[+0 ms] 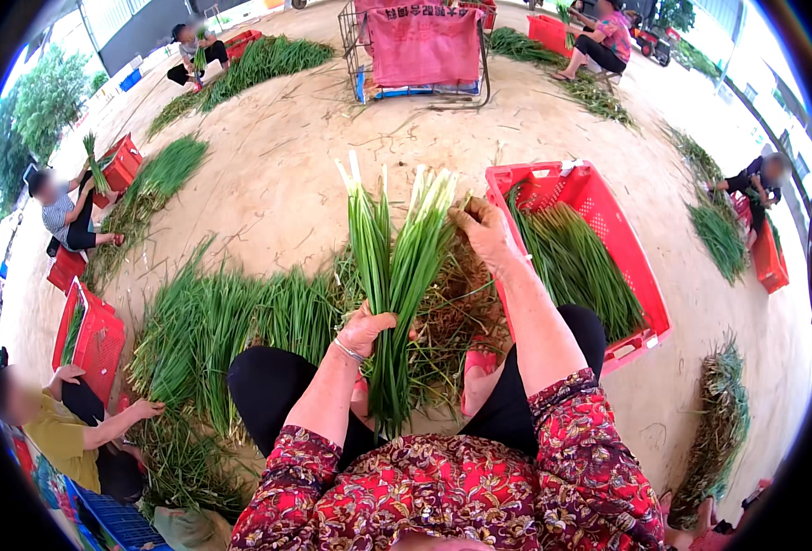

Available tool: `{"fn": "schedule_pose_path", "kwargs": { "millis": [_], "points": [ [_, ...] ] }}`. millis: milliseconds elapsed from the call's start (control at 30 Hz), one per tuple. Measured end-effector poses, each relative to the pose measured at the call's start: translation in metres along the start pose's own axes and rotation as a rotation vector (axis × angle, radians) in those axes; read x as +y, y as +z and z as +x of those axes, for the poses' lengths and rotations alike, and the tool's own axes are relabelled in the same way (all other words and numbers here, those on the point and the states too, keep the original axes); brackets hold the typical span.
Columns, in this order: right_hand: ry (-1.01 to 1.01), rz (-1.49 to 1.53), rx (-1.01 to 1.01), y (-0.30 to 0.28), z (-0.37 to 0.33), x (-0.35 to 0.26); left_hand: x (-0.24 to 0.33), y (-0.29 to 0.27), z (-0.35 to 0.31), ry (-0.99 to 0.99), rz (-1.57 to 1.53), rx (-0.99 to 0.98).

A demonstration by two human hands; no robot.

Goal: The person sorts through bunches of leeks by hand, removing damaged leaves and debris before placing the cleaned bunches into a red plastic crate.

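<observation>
My left hand (pixel 366 332) is closed round the lower part of a bunch of garlic chives (pixel 397 266). The stalks stand upright before me, fanning into two clumps with their white ends at the top. Beside the right-hand clump, just below those white ends, my right hand (pixel 484 225) is closed in a pinch; what its fingertips grip is too small to make out. A red plastic crate (pixel 640 266) at my right holds more chives (pixel 571 257), lying neatly in one direction. Loose chives (pixel 259 308) spread over the ground to my left.
Dry trimmings (pixel 461 294) lie between my feet. A wire cart (pixel 424 55) draped with a pink sack stands ahead. Several people sit around with chives and red crates, the nearest person (pixel 66 422) at lower left. A chive pile (pixel 714 422) lies at right.
</observation>
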State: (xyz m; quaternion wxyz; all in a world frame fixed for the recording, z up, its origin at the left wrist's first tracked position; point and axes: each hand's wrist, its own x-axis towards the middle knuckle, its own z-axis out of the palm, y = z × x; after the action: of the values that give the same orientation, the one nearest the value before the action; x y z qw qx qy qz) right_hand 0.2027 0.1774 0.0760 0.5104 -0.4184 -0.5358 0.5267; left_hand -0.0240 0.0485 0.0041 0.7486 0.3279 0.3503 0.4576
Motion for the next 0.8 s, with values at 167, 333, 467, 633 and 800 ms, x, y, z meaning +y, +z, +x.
{"fn": "schedule_pose_path", "kwargs": {
  "millis": [167,333,467,633,800],
  "points": [
    [0.036,0.265,0.166,-0.009,-0.003,-0.020,0.006,0.001,-0.003,0.078,-0.092,-0.014],
    [-0.146,0.536,0.285,-0.029,0.000,-0.043,0.018,0.007,-0.015,0.087,0.021,0.074],
    [-0.093,0.771,0.076,-0.043,-0.003,-0.065,0.022,0.000,-0.019,0.190,0.033,0.134],
    [0.200,-0.196,-0.089,-0.008,0.003,0.012,0.011,-0.001,-0.021,0.234,-0.058,0.156],
    [-0.190,-0.794,-0.239,0.003,-0.016,0.078,0.010,0.015,-0.018,0.302,0.029,0.097]
  ]
}}
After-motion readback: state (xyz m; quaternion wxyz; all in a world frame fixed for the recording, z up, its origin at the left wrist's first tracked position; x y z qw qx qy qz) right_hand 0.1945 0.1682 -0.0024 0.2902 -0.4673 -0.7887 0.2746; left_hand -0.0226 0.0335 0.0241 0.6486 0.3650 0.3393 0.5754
